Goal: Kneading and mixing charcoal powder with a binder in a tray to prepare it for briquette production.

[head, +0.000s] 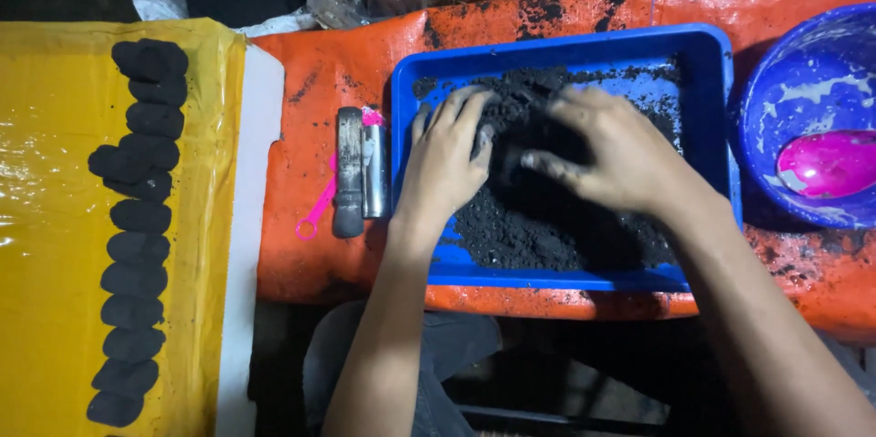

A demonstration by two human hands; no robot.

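Pressing down into a heap of black, crumbly powder [547, 218], both bare hands are seen inside a shallow blue rectangular plastic tray [712, 81] that rests on an orange tarpaulin sheet [310, 245]. The left hand [445, 163] is laid palm-down with its fingers slightly spread and gently curved, their tips sunk at the powder's upper left edge; nothing separate is clasped in it. The right hand [611, 150] is cupped over the middle of the heap, fingers curled loosely inward and thumb pointed toward the left fingertips, so that the loose material appears to be gathered between the two hands; whether a lump is enclosed under the palm cannot be told. Both sets of fingers are smeared dark by the powder. Just to the left of the left fingers, outside the tray wall, a short grey metal tube-shaped tool [349, 172] is laid beside a pink plastic piece [319, 209], seemingly kept within easy reach. Well beyond that, a row of black pressed lumps [137, 236] is lined up on a yellow plastic sheet [46, 218], apart from the loose powder. To the right of the right fingers, a blue round plastic basin [803, 81] holding a magenta scoop [826, 163] is set close by.
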